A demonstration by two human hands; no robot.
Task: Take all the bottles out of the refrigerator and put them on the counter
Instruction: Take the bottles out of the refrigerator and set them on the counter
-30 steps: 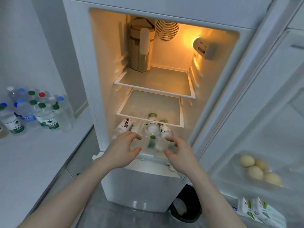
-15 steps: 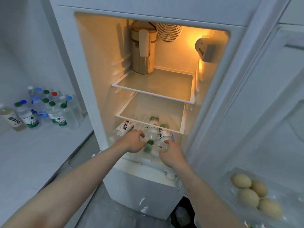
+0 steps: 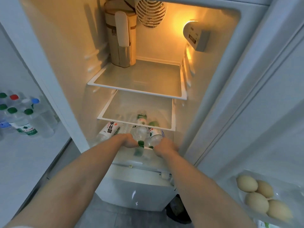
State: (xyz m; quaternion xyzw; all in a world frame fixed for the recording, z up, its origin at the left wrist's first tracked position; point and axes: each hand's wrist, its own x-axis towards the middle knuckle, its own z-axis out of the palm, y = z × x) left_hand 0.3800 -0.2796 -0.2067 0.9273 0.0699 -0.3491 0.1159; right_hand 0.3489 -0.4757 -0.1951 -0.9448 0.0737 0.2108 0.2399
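The refrigerator [image 3: 54, 66] stands open in front of me, lit warm yellow inside, its door [image 3: 263, 112] swung out on my right. To my left the counter [image 3: 24, 162] carries a cluster of upright bottles [image 3: 26, 119] with green, blue, red and white caps, standing close together near the wall.

Inside, the upper shelf [image 3: 136, 91] holds only a tall beige pouch [image 3: 122, 38] at the back left. The lower shelf [image 3: 134, 125] is bare glass. Under it, in the bottom compartment, several bottles lie on their sides, long axes running front to back. The clear bottle [image 3: 140, 132] in the middle has its green cap toward me, neck to the front. Just right of it, touching, a labelled bottle [image 3: 155, 134] lies the same way, cap toward me. At the left, a white-labelled bottle [image 3: 109, 130] lies slanted, its base toward the front left. More bottles show dimly through the glass farther back.

My left hand [image 3: 129, 141] is curled around the neck end of the clear bottle, fingers closed on it. My right hand [image 3: 165, 146] is closed on the neck end of the labelled bottle.

In the door tray, four eggs [image 3: 261, 196] sit in a clear holder.
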